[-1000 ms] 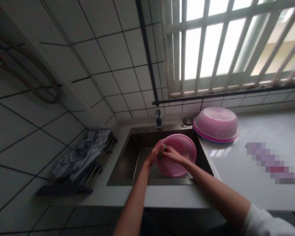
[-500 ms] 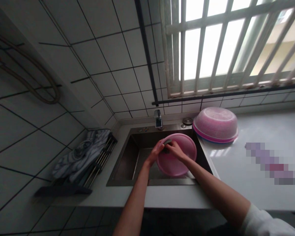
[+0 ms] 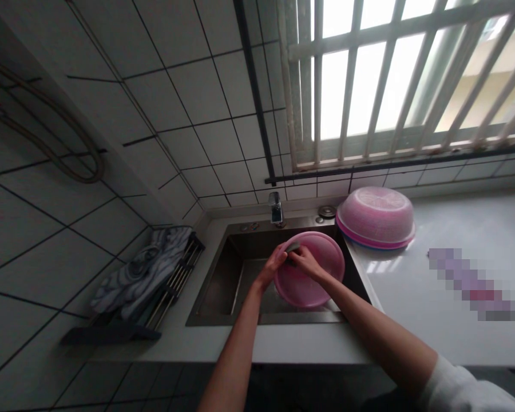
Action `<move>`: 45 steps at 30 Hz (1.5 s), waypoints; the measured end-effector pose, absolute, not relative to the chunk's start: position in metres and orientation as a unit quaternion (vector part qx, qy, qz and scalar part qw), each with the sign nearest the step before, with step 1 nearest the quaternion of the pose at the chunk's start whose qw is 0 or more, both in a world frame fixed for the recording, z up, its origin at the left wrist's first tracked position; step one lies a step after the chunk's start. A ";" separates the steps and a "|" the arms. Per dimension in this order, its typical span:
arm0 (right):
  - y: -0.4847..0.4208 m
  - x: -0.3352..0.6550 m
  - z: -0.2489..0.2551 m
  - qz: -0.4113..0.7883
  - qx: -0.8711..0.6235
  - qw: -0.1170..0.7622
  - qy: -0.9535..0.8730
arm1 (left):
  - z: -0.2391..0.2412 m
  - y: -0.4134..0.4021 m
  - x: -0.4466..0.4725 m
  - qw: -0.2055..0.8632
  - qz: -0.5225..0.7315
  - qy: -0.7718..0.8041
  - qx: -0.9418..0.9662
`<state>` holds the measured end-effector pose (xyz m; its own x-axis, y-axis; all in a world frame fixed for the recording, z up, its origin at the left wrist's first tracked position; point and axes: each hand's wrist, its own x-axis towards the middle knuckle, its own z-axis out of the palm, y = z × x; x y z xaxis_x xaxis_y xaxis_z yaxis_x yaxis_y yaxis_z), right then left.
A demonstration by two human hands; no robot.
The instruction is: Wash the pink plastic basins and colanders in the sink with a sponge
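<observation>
A round pink basin [image 3: 306, 289] stands tilted in the steel sink [image 3: 217, 286], its open side facing up. My left hand [image 3: 274, 265] is closed on the basin's left rim, with the fingers partly behind it. Inside that rim my right hand [image 3: 302, 259] grips a small grey-green piece, perhaps a sponge or cloth [image 3: 292, 247], pressed against the basin wall. Most of this piece is hidden by my fingers, so its kind is unclear. Behind the basin the faucet [image 3: 275, 207] rises from the sink's back edge.
Right of the sink, a pink colander [image 3: 375, 212] lies upside down over other basins on the white counter [image 3: 433, 223]. A blurred-out item [image 3: 472, 283] lies farther right. On the left, a rack [image 3: 171, 289] bears a grey striped cloth [image 3: 154, 266]. A sink strainer [image 3: 327, 212] sits behind.
The basin has shifted very slightly to the right. Both hands keep nearly the same place and grip at its left rim.
</observation>
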<state>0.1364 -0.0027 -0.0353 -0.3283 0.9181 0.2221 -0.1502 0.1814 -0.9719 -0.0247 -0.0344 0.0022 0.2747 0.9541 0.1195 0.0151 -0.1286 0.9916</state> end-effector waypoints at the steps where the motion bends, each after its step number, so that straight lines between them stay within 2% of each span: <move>1: -0.004 0.136 -0.035 0.562 -0.297 0.460 -0.620 | 0.002 -0.035 -0.025 0.525 0.448 0.407 0.598; 4: -0.005 0.134 -0.036 0.577 -0.251 0.408 -0.662 | 0.004 -0.035 -0.025 0.530 0.446 0.408 0.594; 8: -0.002 0.138 -0.035 0.546 -0.319 0.480 -0.608 | 0.005 -0.035 -0.023 0.530 0.453 0.390 0.601; 10: -0.001 0.138 -0.035 0.542 -0.319 0.490 -0.604 | 0.006 -0.035 -0.023 0.528 0.452 0.393 0.602; 15: -0.004 0.135 -0.033 0.575 -0.257 0.425 -0.650 | 0.007 -0.037 -0.023 0.520 0.447 0.409 0.601; 20: -0.001 0.139 -0.034 0.556 -0.328 0.495 -0.582 | 0.008 -0.037 -0.021 0.518 0.448 0.400 0.610; 25: -0.004 0.134 -0.039 0.589 -0.251 0.402 -0.655 | 0.009 -0.038 -0.023 0.512 0.438 0.412 0.613; 31: 0.000 0.140 -0.036 0.573 -0.317 0.471 -0.591 | 0.009 -0.037 -0.020 0.522 0.446 0.398 0.609; 36: -0.002 0.137 -0.038 0.589 -0.268 0.401 -0.649 | 0.005 -0.036 -0.023 0.512 0.437 0.413 0.613; 42: -0.002 0.135 -0.038 0.572 -0.313 0.481 -0.586 | 0.006 -0.036 -0.022 0.513 0.447 0.396 0.617; 45: -0.006 0.132 -0.037 0.594 -0.250 0.419 -0.640 | 0.006 -0.036 -0.023 0.504 0.449 0.413 0.611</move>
<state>0.1320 -0.0062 -0.0370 -0.5242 0.8176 0.2381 -0.1768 0.1691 -0.9696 -0.0233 -0.0358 0.0064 0.2556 0.9578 0.1314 0.0525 -0.1495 0.9874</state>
